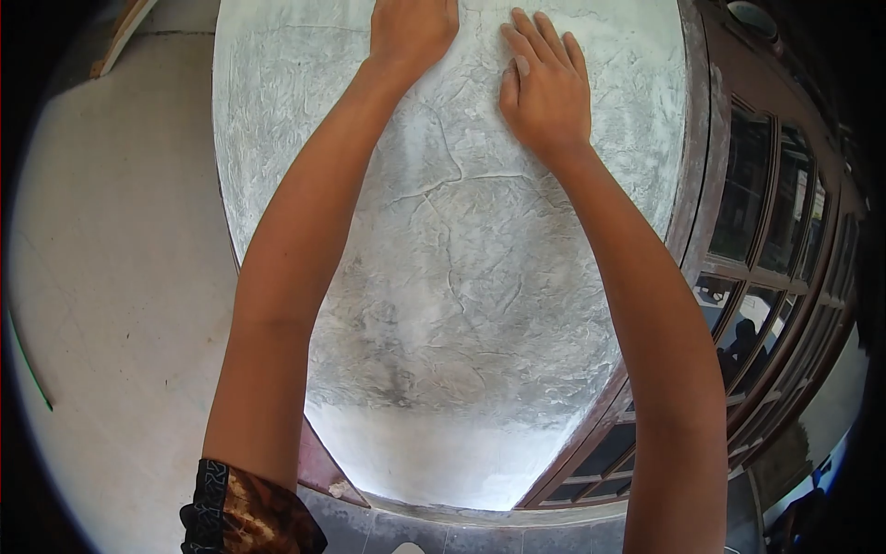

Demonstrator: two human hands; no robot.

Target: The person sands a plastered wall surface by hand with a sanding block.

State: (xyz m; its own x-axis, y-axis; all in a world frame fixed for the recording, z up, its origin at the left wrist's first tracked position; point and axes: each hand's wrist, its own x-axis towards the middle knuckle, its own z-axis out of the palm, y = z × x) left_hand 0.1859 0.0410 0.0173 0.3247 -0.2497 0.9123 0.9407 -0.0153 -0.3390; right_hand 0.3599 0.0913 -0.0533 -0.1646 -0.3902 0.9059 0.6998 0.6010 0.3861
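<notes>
Both hands lie against a rough, cracked plastered wall.

The right hand (546,83) lies flat and open on the plastered wall (461,314), fingers stretched out and close together, thumb alongside, gripping nothing. The left hand (411,32) rests its palm on the same surface just beside it, but its fingers run past the top edge, so I cannot tell how they are set. The whitish, wrinkled plaster fills the centre of the view, and a thin crack (443,180) branches below the hands. A dark wooden door frame (706,166) with glass panes (743,185) borders the wall on the right. A patterned sleeve (245,512) covers the left upper arm.
</notes>
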